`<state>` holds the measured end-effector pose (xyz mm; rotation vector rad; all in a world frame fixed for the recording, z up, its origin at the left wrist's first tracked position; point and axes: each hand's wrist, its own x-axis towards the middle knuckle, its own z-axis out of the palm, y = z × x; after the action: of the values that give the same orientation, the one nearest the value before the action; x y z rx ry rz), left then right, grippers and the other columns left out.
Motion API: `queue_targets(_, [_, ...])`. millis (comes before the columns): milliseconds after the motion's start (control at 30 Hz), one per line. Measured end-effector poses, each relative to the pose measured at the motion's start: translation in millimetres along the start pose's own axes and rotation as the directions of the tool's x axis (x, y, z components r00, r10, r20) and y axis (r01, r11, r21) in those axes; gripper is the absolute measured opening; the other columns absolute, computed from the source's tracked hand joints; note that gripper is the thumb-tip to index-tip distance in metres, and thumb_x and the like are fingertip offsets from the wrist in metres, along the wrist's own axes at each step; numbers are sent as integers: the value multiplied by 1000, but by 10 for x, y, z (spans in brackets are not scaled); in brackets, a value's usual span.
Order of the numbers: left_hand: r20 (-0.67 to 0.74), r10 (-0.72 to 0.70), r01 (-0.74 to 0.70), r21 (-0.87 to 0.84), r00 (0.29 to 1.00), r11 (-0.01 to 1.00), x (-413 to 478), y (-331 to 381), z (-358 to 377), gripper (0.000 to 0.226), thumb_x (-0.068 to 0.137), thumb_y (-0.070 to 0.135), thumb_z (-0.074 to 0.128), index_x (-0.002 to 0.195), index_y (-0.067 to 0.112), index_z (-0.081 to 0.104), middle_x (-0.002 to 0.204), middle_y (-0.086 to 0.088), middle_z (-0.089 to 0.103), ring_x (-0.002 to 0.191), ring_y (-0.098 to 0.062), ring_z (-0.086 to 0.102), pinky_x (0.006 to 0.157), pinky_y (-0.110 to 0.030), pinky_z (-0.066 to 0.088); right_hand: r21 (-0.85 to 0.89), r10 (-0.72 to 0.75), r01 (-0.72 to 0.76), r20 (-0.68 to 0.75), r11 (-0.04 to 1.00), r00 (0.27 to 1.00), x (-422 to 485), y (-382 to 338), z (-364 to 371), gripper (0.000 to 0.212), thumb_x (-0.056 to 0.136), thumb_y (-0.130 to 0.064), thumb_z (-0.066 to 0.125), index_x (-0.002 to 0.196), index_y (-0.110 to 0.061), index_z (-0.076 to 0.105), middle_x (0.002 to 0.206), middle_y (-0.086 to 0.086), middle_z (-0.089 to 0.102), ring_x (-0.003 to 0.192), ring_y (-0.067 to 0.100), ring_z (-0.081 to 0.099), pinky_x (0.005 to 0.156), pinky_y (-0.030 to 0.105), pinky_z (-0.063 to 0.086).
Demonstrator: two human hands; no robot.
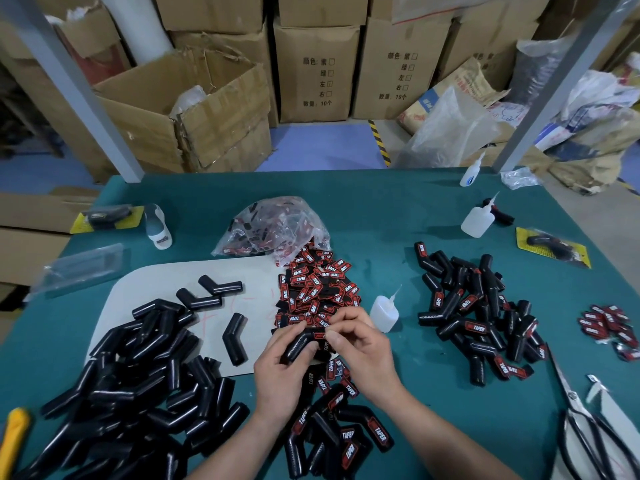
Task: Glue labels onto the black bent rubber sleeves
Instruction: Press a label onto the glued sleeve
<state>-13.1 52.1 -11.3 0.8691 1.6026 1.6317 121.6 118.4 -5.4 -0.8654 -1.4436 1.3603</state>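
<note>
Nearest, in front of the label pile (317, 289), a small batch of labelled sleeves (341, 441): done. At the pile's near edge, left hand (280, 370) wrapped round one sleeve (298, 345), right hand (362, 344) pinching a label (319, 335) at its upper end. Left of the pile: big bare heap (138, 393), all to do. Right of the pile: glue bottle (382, 311), then a larger done heap (481, 320). Roughly half through, I'd guess.

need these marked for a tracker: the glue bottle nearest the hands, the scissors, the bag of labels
glue bottle (382, 315), head view, its clear body
scissors (562, 375), head view, the blades
bag of labels (273, 223), head view, its clear plastic side
</note>
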Motion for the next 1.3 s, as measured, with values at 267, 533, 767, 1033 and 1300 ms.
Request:
queue_targets(267, [12,-30,30,-19,999,999,-1,-13,-13,41,83,-3,80,107,30,76,114,13,74,107,-3,69,89,-11,52,132,25,-14,-77,991,997,41,-71,-8,9,86,-22,71,84,-14,74,100,2,64,95,14,60,78,28,48])
queue_targets(533, [12,-73,73,-37,997,997,7,-15,-11,38,83,1,80,106,31,77,114,13,75,103,-8,72,82,-13,55,134,22,-14,-57,991,998,43,-116,-30,8,87,-24,71,85,-17,74,102,1,64,96,15,60,79,33,48])
queue_targets(767, [11,-23,23,-30,1000,999,-13,22,-6,42,81,-5,79,105,29,76,109,8,75,101,2,69,78,-8,53,106,7,-3,-40,994,999,39,-115,-22,10,87,-22,72,85,-12,74,101,3,63,96,17,60,79,34,48])
queue_targets(1033, [27,92,-92,24,995,995,-19,35,0,48,80,-13,77,107,26,74,113,0,71,103,5,67,81,-5,51,27,22,-23,21,999,1000,6,-90,-3,15,85,-23,73,86,-8,75,105,-1,60,101,17,58,88,33,48])
queue_targets(1300, [40,103,-104,26,994,994,-28,7,-13,43,81,-15,76,111,16,74,115,-3,69,104,7,66,80,-4,50,-11,3,-3,22,1000,1000,5,-69,-10,8,86,-23,73,86,-16,76,105,-2,61,102,18,59,90,34,48])
